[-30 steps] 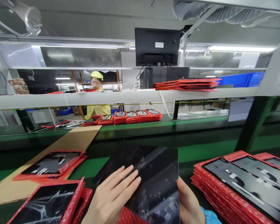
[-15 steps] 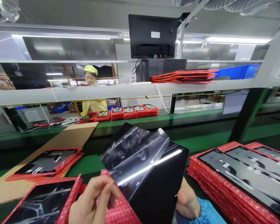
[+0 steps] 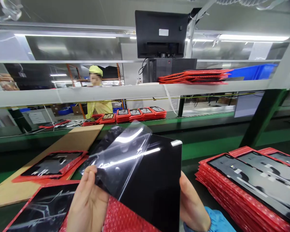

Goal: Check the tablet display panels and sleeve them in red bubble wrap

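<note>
A glossy black panel (image 3: 154, 180) is held up in front of me, tilted. My right hand (image 3: 192, 206) grips its right edge, thumb on the front. A clear protective film (image 3: 118, 158) is lifted off the panel's left side and curls toward me. My left hand (image 3: 88, 203) pinches the film's lower corner. Under the panel lies a red bubble-wrap pouch (image 3: 125, 219).
Red pouches holding black panels lie at my left (image 3: 52, 164) and lower left (image 3: 41, 209), some on a cardboard sheet (image 3: 79, 138). A tall stack of them (image 3: 246, 187) stands at my right. Beyond runs a green conveyor (image 3: 207, 141). A person in yellow (image 3: 99, 106) works opposite, below a monitor (image 3: 161, 32).
The film has peeled further off the panel and swung leftward with my left hand. The panel has turned more square to me. A second ago my left hand lay flat on it.
</note>
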Tool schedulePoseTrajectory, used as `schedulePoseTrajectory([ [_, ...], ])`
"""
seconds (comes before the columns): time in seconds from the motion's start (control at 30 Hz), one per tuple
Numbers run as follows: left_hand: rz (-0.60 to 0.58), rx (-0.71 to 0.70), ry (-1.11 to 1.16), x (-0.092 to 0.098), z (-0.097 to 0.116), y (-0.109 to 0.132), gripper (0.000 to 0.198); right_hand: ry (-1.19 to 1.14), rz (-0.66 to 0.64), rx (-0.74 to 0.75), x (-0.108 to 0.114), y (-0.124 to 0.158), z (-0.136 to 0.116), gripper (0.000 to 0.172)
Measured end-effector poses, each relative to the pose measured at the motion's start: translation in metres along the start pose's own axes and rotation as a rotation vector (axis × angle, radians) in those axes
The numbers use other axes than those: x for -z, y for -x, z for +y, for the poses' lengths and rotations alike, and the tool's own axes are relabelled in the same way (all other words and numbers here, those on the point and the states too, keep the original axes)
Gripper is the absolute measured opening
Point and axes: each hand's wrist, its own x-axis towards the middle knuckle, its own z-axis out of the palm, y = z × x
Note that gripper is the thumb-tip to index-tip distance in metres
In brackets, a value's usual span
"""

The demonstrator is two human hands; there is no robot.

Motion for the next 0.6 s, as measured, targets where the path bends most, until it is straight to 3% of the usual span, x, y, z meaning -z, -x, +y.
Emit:
schedulePoseTrajectory([
  [0.1,-0.025,-0.098,0.005,0.002,0.007,0.0,0.007,-0.028,-0.198,-0.057,-0.005,-0.004,0.004,0.065],
  [0.2,0.041,-0.227,0.003,0.004,0.012,-0.002,0.006,-0.031,-0.34,-0.148,-0.01,-0.004,0.01,0.083],
  [0.6,0.065,-0.292,-0.049,0.003,0.011,-0.006,0.005,-0.055,-0.411,-0.096,-0.019,0.005,0.007,0.058],
])
